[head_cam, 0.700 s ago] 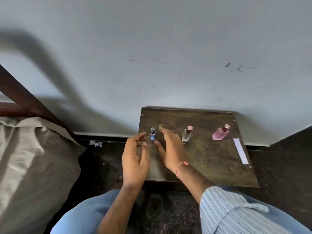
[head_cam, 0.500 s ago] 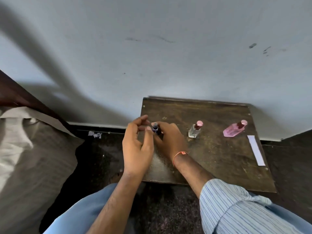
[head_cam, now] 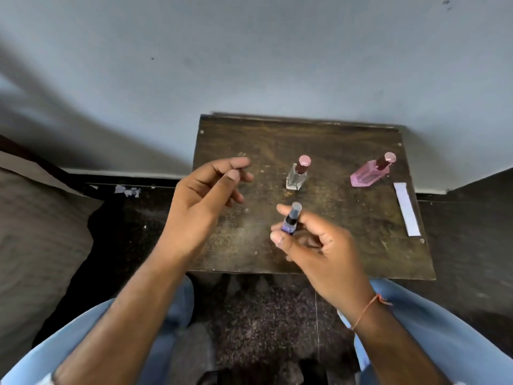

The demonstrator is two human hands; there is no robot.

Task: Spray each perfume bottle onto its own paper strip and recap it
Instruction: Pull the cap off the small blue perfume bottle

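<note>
The right hand (head_cam: 319,245) pinches a small blue-purple glass perfume bottle with a clear cap (head_cam: 290,220) between thumb and fingers (head_cam: 286,211), above the dark wooden bench (head_cam: 347,245). The left hand (head_cam: 202,198) hovers alongside, fingers loosely curled, empty.

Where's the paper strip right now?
In the head view the white paper strip lies flat along the right edge of the wooden table, just right of and nearer the person than the pink bottle, well clear of both hands.
</note>
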